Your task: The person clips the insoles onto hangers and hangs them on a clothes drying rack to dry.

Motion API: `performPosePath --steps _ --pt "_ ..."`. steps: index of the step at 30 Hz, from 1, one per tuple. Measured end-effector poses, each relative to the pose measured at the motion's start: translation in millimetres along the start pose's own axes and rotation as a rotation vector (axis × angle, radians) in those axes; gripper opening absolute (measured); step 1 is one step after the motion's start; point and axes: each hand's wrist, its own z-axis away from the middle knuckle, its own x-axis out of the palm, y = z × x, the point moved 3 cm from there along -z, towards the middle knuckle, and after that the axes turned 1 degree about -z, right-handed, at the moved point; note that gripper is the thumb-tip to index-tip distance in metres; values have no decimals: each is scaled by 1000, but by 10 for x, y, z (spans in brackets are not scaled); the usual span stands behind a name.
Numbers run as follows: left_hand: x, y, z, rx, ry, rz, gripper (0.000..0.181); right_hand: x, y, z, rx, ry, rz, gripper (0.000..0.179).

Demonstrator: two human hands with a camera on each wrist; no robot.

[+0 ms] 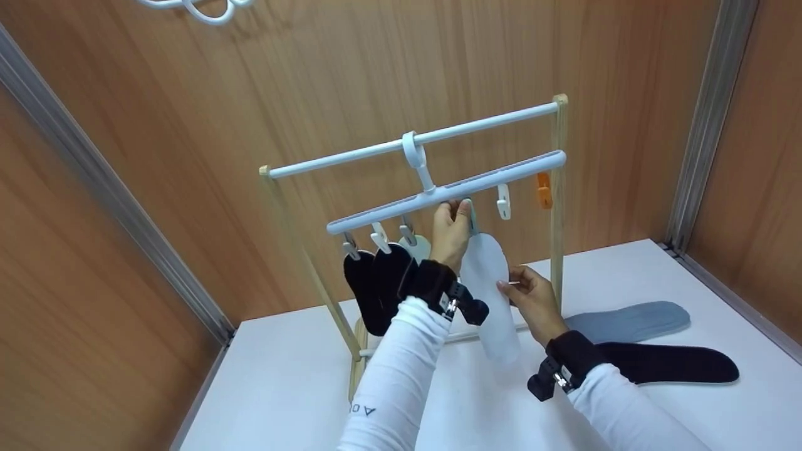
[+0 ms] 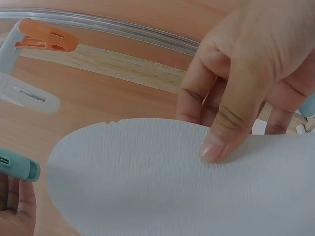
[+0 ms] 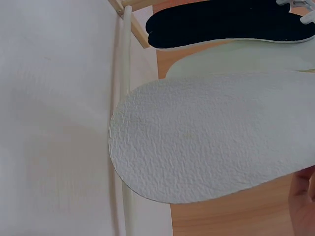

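In the head view my left hand [image 1: 452, 235] is up under the pale hanger [image 1: 495, 181], pinching the top of a teal clip [image 2: 19, 164]. My right hand [image 1: 531, 294] pinches the side edge of a whitish insole [image 1: 489, 282] between thumb and fingers. This insole stands upright below the clip. A narrow gap shows between its rounded end and the clip in the left wrist view, where part of my left hand [image 2: 17, 209] is seen beneath the clip. The insole's wrinkled face fills much of the right wrist view [image 3: 206, 137].
Two black insoles [image 1: 363, 288] and a pale green one [image 1: 416, 247] hang from clips at left. A white clip [image 1: 504, 202] and an orange clip [image 1: 544, 191] hang at right. The wooden rack [image 1: 559, 219] bears the hanger. A grey insole [image 1: 633, 321] and a black insole [image 1: 677, 363] lie on the table [image 1: 276, 388].
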Motion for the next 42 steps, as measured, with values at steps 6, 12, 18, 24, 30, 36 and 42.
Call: performPosePath --steps 6,12,18,24,30,36,42 --pt "-3 0 -10 16 12 10 27 9 -4 -17 -15 3 2 30" --pt "-1 2 -18 39 25 -5 25 -1 -3 -15 -21 5 -18 27" --pt "-10 -6 -13 25 27 -7 26 -16 -1 -13 -31 3 7 32" --pt "-22 -21 -13 -4 29 -6 27 15 -49 -27 -29 -6 20 34" --pt "-26 -21 -11 -4 27 -12 25 54 -144 -30 -11 4 19 34" --pt "-36 -25 -4 13 0 -10 25 75 -189 -50 -26 -10 -6 32" --pt "-52 -38 19 27 -42 -47 30 50 -145 -63 -34 -7 -24 34"
